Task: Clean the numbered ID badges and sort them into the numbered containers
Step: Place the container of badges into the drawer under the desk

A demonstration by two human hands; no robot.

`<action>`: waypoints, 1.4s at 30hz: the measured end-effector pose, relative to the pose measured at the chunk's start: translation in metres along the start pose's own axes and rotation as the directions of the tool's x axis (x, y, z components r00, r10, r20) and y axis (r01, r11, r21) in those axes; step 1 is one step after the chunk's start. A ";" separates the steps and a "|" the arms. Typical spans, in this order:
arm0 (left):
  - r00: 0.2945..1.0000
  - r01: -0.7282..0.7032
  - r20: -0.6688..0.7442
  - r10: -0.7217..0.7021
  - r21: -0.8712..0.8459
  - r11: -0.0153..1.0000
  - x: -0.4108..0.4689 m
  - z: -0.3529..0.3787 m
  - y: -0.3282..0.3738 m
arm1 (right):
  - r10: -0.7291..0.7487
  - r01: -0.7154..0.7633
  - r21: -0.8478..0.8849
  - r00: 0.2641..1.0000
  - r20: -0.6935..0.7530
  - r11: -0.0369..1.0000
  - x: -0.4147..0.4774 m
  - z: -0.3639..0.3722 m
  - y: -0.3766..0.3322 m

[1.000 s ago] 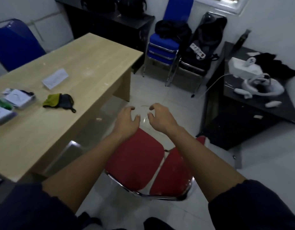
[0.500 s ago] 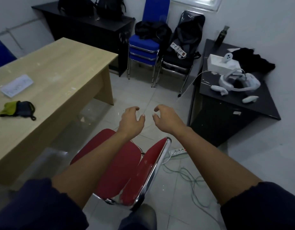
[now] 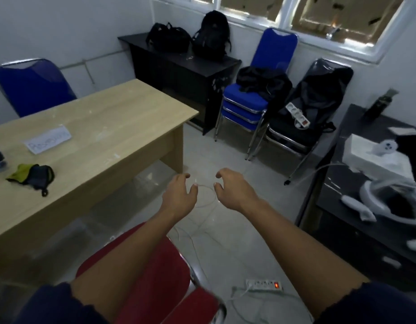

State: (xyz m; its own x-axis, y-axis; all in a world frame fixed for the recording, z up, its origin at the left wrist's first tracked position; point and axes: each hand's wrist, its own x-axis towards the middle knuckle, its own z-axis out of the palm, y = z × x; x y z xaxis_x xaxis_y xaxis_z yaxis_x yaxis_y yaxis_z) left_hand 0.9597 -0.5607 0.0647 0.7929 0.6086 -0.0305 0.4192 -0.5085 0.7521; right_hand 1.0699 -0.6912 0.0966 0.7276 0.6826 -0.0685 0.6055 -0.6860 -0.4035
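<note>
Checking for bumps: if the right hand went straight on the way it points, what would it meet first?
Likely the wooden table's end panel, forward-left of the right hand; the left hand sits just off that line. Depth is unclear.

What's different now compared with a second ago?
Mostly the view: the head swung right, then back left, bringing the wooden table back in. The left hand and right hand stayed raised ahead, fingers curled, close together; nothing visibly taken or let go. The green-and-black cloth lay still.
</note>
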 end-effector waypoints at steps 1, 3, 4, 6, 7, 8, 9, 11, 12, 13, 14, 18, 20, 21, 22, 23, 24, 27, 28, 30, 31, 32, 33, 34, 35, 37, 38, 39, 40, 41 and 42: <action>1.000 0.002 -0.011 -0.002 0.014 1.000 0.011 -0.002 0.004 | -0.021 0.021 0.003 1.000 0.006 1.000 0.015 -0.006 0.005; 1.000 0.015 -0.028 -0.014 0.034 0.999 0.028 -0.007 0.011 | -0.038 0.038 0.017 0.999 0.019 0.999 0.039 -0.018 0.012; 0.999 0.021 -0.040 -0.019 0.044 0.999 0.035 -0.009 0.013 | -0.048 0.048 0.020 0.999 0.024 0.999 0.050 -0.022 0.014; 0.997 0.020 -0.072 -0.015 0.069 0.997 0.052 -0.012 0.017 | -0.074 0.074 0.017 0.996 0.040 0.997 0.073 -0.027 0.020; 0.997 0.016 -0.081 -0.009 0.086 0.996 0.062 -0.013 0.019 | -0.081 0.080 0.018 0.996 0.049 0.997 0.084 -0.029 0.023; 0.996 0.011 -0.087 -0.002 0.107 0.994 0.073 -0.014 0.022 | -0.086 0.085 0.021 0.994 0.064 0.996 0.096 -0.031 0.027; 0.996 0.009 -0.093 0.003 0.126 0.992 0.084 -0.014 0.023 | -0.093 0.091 0.025 0.993 0.079 0.996 0.108 -0.031 0.030; 0.994 0.019 -0.108 -0.003 0.149 0.989 0.109 -0.011 0.026 | -0.106 0.103 0.032 0.989 0.101 0.994 0.133 -0.029 0.038; 0.993 0.030 -0.113 -0.013 0.157 0.987 0.121 -0.008 0.028 | -0.112 0.108 0.035 0.988 0.108 0.994 0.148 -0.028 0.043; 0.993 0.040 -0.116 -0.020 0.169 0.985 0.135 -0.003 0.030 | -0.120 0.116 0.037 0.986 0.112 0.993 0.164 -0.026 0.047; 0.993 0.049 -0.116 -0.028 0.181 0.982 0.150 0.003 0.032 | -0.134 0.130 0.042 0.984 0.116 0.991 0.182 -0.025 0.052; 0.981 0.132 -0.167 -0.102 0.180 0.975 0.215 0.028 0.038 | -0.203 0.195 0.063 0.967 0.154 0.979 0.261 -0.019 0.072; 0.974 0.169 -0.179 -0.140 0.161 0.972 0.247 0.042 0.043 | -0.232 0.223 0.069 0.955 0.188 0.972 0.302 -0.021 0.085; 0.970 0.189 -0.180 -0.160 0.157 0.969 0.263 0.049 0.046 | -0.248 0.239 0.070 0.948 0.201 0.969 0.321 -0.024 0.090; 0.966 0.212 -0.182 -0.184 0.152 0.965 0.278 0.055 0.049 | -0.263 0.254 0.070 0.943 0.204 0.965 0.340 -0.028 0.096; 0.962 0.232 -0.185 -0.203 0.152 0.961 0.291 0.060 0.053 | -0.281 0.273 0.065 0.938 0.204 0.960 0.357 -0.033 0.101; 0.957 0.247 -0.190 -0.217 0.151 0.957 0.305 0.065 0.058 | -0.294 0.288 0.057 0.934 0.203 0.956 0.372 -0.039 0.107; 0.948 0.268 -0.211 -0.237 0.134 0.954 0.345 0.073 0.074 | -0.319 0.318 0.037 0.928 0.191 0.947 0.418 -0.059 0.120; 0.948 0.268 -0.211 -0.237 0.135 0.954 0.358 0.073 0.080 | -0.319 0.319 0.034 0.930 0.183 0.947 0.432 -0.066 0.124; 0.948 0.263 -0.219 -0.229 0.141 0.954 0.382 0.075 0.087 | -0.320 0.320 0.032 0.932 0.172 0.947 0.458 -0.075 0.129; 0.950 0.258 -0.222 -0.222 0.151 0.954 0.394 0.074 0.090 | -0.320 0.319 0.037 0.933 0.165 0.947 0.471 -0.078 0.130; 0.951 0.254 -0.221 -0.217 0.157 0.954 0.406 0.073 0.092 | -0.318 0.315 0.046 0.934 0.163 0.948 0.484 -0.080 0.130; 0.952 0.251 -0.221 -0.213 0.161 0.954 0.419 0.072 0.094 | -0.316 0.312 0.054 0.935 0.162 0.949 0.496 -0.081 0.130; 0.951 0.251 -0.225 -0.211 0.164 0.954 0.434 0.071 0.094 | -0.318 0.313 0.060 0.934 0.161 0.948 0.510 -0.082 0.129; 0.949 0.257 -0.232 -0.216 0.163 0.953 0.449 0.068 0.093 | -0.323 0.317 0.065 0.932 0.162 0.946 0.524 -0.082 0.128; 0.939 0.280 -0.251 -0.237 0.152 0.948 0.483 0.063 0.088 | -0.329 0.320 0.077 0.930 0.167 0.944 0.556 -0.080 0.124; 0.935 0.285 -0.258 -0.241 0.148 0.947 0.501 0.060 0.084 | -0.332 0.323 0.080 0.928 0.167 0.943 0.573 -0.079 0.120; 0.935 0.283 -0.262 -0.239 0.145 0.948 0.522 0.056 0.080 | -0.336 0.326 0.083 0.927 0.166 0.942 0.593 -0.078 0.116; 0.936 0.279 -0.262 -0.236 0.142 0.950 0.542 0.052 0.075 | -0.339 0.328 0.088 0.926 0.166 0.940 0.613 -0.077 0.110; 0.937 0.274 -0.261 -0.232 0.141 0.951 0.562 0.048 0.070 | -0.340 0.328 0.094 0.927 0.161 0.940 0.633 -0.075 0.104; 0.938 0.268 -0.262 -0.225 0.139 0.953 0.583 0.043 0.064 | -0.341 0.328 0.099 0.928 0.153 0.939 0.653 -0.074 0.097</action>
State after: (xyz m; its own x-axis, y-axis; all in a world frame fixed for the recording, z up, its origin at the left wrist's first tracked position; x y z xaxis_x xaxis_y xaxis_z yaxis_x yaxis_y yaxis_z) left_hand 1.4679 -0.2643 0.0672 0.5335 0.8454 -0.0254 0.6735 -0.4065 0.6174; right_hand 1.6275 -0.3305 0.0802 0.4196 0.9054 -0.0655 0.7758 -0.3951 -0.4920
